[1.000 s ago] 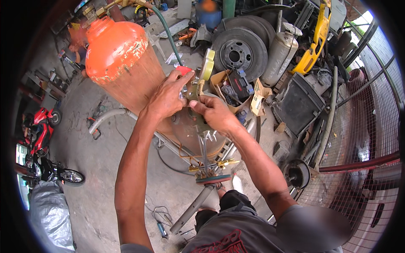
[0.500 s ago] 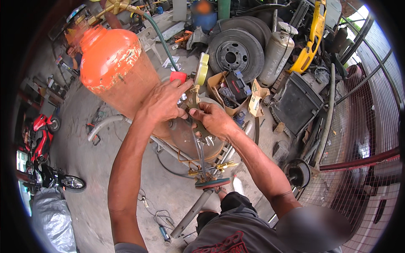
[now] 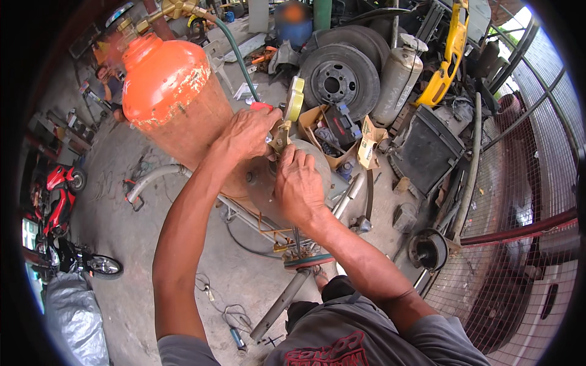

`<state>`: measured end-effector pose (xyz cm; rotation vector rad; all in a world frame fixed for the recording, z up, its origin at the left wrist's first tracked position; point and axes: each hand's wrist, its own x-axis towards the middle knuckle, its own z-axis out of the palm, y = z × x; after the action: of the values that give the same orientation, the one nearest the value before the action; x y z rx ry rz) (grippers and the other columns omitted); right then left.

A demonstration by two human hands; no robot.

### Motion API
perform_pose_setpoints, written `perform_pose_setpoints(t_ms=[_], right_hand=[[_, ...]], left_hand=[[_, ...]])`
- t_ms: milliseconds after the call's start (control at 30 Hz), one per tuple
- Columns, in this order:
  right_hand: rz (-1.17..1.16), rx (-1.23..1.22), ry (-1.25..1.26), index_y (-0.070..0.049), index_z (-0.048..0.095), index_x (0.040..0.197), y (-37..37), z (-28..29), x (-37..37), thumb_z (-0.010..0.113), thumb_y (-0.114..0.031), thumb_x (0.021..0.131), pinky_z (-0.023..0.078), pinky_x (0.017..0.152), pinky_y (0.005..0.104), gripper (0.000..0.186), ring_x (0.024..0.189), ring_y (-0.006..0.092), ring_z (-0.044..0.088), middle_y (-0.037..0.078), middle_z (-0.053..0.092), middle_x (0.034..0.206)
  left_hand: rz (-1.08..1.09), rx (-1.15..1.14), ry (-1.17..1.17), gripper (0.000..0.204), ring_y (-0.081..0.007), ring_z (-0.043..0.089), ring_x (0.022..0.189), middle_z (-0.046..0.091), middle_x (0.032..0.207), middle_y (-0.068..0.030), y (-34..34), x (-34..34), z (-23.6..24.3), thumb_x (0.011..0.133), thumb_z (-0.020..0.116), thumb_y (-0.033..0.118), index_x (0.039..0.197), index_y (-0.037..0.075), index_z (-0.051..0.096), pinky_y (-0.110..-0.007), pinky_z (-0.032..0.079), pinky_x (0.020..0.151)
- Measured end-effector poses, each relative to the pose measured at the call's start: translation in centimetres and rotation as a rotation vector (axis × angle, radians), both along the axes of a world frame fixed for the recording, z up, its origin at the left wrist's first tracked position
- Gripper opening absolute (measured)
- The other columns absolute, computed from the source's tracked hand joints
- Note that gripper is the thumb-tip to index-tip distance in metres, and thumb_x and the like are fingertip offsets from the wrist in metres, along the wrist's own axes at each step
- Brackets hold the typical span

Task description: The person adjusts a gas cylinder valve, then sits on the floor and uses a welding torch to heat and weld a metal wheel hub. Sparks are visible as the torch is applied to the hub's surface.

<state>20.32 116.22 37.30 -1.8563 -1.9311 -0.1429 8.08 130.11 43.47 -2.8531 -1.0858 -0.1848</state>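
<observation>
A gas regulator with yellow-rimmed gauges (image 3: pixel 294 99) and a red part (image 3: pixel 261 106) sits on a brass valve (image 3: pixel 281 135) atop a rusty grey gas cylinder (image 3: pixel 259 180). Curled around the regulator's left side is my left hand (image 3: pixel 247 133); its fingertips are partly hidden. My right hand (image 3: pixel 300 186), back upward, has its fingers bunched against the lower part of the brass valve. What lies under those fingers is hidden. Close on the left stands a taller cylinder with an orange top (image 3: pixel 165 85), with a brass fitting (image 3: pixel 177 7) and green hose (image 3: pixel 235 52).
A metal-tube cart (image 3: pixel 244 216) carries the cylinders, with a red-and-green hand wheel or disc (image 3: pixel 308 261) near my feet. Beyond are a cardboard box (image 3: pixel 314 119), truck tires (image 3: pixel 336 82), a silver tank (image 3: pixel 397 88) and a black panel (image 3: pixel 427 149). Motorcycles (image 3: pixel 61 201) stand left.
My right hand has turned over, back upward, and shifted slightly left and down over the cylinder top. The left hand has moved slightly right against the regulator, covering more of it.
</observation>
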Motion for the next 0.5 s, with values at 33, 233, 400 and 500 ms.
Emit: perform_pose_setpoints(t_ms=[33,233,400,500], right_hand=[[0.041,-0.028,0.031,0.016,0.047,0.132,0.0,0.2,0.2,0.075,-0.019,0.077,0.060,0.081,0.0419,0.071,0.099,0.0346,0.063,0.021,0.062,0.107],[0.216,-0.172,0.117,0.013,0.043,0.138,-0.1,2.1,2.8,0.074,-0.010,0.071,0.057,0.091,0.0443,0.077,0.111,0.0408,0.065,0.026,0.065,0.114],[0.267,-0.140,0.097,0.014,0.042,0.140,-0.1,2.0,3.7,0.072,-0.008,0.071,0.056,0.093,0.0464,0.078,0.114,0.0419,0.064,0.028,0.065,0.115],[0.295,-0.073,0.073,0.013,0.048,0.132,0.3,1.6,4.1,0.082,-0.015,0.068,0.059,0.088,0.0440,0.078,0.108,0.0405,0.067,0.024,0.068,0.111]], left_hand=[[0.005,-0.019,0.002,0.054,-0.0418,0.071,0.093,0.070,0.097,-0.0183,0.2,-0.2,-0.2,0.070,0.088,0.019,0.112,0.004,0.058,-0.051,0.056,0.082],[0.058,-0.090,-0.072,0.053,-0.0448,0.069,0.095,0.072,0.097,-0.0219,-0.5,-0.7,-0.4,0.069,0.088,0.016,0.109,0.003,0.056,-0.054,0.055,0.081],[0.084,-0.070,-0.070,0.060,-0.0443,0.070,0.094,0.072,0.092,-0.0216,-0.8,-0.3,-0.2,0.064,0.094,0.022,0.108,0.001,0.058,-0.052,0.056,0.080],[0.093,-0.053,-0.040,0.060,-0.0453,0.069,0.092,0.071,0.088,-0.0236,-0.3,-0.4,-0.4,0.064,0.094,0.023,0.107,0.000,0.059,-0.053,0.055,0.079]])
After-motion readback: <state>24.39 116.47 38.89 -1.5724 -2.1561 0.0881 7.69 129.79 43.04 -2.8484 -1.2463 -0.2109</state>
